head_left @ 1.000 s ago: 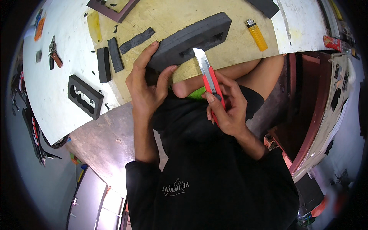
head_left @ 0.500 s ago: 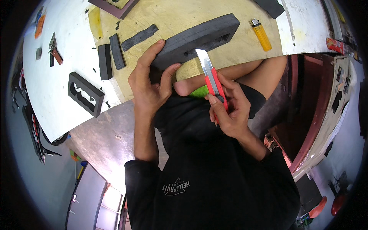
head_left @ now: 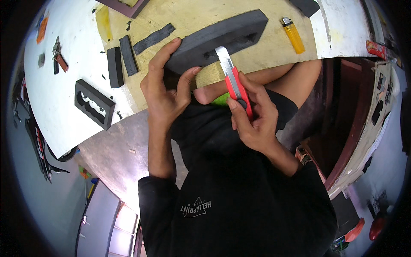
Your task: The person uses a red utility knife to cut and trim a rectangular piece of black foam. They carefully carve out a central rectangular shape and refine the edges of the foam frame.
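My left hand [head_left: 169, 83] grips the near left end of a thick dark grey foam block [head_left: 209, 40], thumb below and forefinger on top. The block is tilted up off the board, and a long recess is cut in the face turned toward me. In my right hand [head_left: 257, 113] is a red utility knife [head_left: 236, 88], its blade out. The blade tip lies at the recess's near edge; whether it touches the foam I cannot tell. Strips of dark foam [head_left: 128, 55] rest beyond my left hand.
A yellowish cutting board [head_left: 278, 58] lies on the white table [head_left: 51, 98]. On it is a yellow lighter [head_left: 293, 36] at right. Farther left are a foam frame with a wavy opening [head_left: 95, 104] and a brown-handled folding tool [head_left: 60, 55]. A bare leg [head_left: 295, 79] is folded beneath the table edge.
The knife has moved slightly up and left, its blade now at the recess edge. The foam block has tipped a little, showing more of its recess.
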### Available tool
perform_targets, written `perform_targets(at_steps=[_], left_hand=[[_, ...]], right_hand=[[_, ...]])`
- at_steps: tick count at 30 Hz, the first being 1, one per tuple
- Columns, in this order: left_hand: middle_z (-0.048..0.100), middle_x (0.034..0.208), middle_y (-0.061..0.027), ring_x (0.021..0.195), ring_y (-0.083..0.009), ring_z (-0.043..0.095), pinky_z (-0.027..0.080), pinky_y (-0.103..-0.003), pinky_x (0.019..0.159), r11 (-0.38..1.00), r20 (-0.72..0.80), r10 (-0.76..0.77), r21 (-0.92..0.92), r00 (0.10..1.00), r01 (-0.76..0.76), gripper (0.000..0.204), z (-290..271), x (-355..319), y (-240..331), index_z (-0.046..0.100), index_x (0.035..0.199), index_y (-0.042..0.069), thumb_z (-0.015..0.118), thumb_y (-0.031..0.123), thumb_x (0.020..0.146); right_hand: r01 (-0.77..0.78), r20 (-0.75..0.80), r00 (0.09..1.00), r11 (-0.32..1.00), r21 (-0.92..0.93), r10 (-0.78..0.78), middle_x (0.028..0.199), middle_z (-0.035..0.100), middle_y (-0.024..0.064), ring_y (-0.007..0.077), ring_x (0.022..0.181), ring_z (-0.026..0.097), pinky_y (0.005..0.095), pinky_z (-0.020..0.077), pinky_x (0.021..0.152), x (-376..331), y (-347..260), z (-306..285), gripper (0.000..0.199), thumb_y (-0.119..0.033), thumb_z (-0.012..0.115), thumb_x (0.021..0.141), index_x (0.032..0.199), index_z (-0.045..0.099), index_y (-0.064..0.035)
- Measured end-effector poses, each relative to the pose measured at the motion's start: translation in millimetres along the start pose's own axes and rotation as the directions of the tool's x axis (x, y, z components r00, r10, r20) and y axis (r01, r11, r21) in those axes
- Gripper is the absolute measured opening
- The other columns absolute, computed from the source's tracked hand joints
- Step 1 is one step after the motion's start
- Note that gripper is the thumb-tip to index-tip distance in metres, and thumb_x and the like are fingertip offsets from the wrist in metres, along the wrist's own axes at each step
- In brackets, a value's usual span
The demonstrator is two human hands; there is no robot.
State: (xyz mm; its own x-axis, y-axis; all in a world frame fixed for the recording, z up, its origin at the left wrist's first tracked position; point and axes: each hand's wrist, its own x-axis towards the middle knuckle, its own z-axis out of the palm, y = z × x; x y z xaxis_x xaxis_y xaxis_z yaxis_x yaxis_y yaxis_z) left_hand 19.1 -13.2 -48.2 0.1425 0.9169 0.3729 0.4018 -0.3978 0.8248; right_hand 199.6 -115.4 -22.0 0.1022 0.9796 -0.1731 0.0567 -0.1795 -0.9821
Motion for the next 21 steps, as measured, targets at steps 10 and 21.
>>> perform_targets(at_steps=[10,21], left_hand=[[0.067,0.123,-0.0195,0.111,-0.0304,0.069,0.054,-0.035,0.093,1.000,0.000,0.027,0.012,1.000,-0.027,0.060,0.5,1.0,0.0,0.059,0.128,0.001,0.085,-0.001,0.074],[0.070,0.117,-0.0196,0.104,-0.0319,0.071,0.056,-0.036,0.089,0.993,-0.025,0.095,0.076,0.995,-0.092,0.058,1.2,-3.2,-2.4,0.060,0.125,0.001,0.085,-0.001,0.073]], right_hand=[[-0.040,-0.015,0.999,0.996,0.074,0.041,0.106,0.068,0.0166,0.0067,0.071,0.057,0.0213,0.0455,0.060,-2.2,-2.4,-2.4,0.050,0.004,0.061,0.095,0.142,0.045,0.0070],[-0.053,0.015,0.998,0.999,0.005,0.053,0.107,0.067,0.0149,0.0032,0.058,0.052,0.0195,0.0425,0.049,-1.8,-9.7,-3.2,0.050,0.006,0.059,0.096,0.144,0.042,0.0069]])
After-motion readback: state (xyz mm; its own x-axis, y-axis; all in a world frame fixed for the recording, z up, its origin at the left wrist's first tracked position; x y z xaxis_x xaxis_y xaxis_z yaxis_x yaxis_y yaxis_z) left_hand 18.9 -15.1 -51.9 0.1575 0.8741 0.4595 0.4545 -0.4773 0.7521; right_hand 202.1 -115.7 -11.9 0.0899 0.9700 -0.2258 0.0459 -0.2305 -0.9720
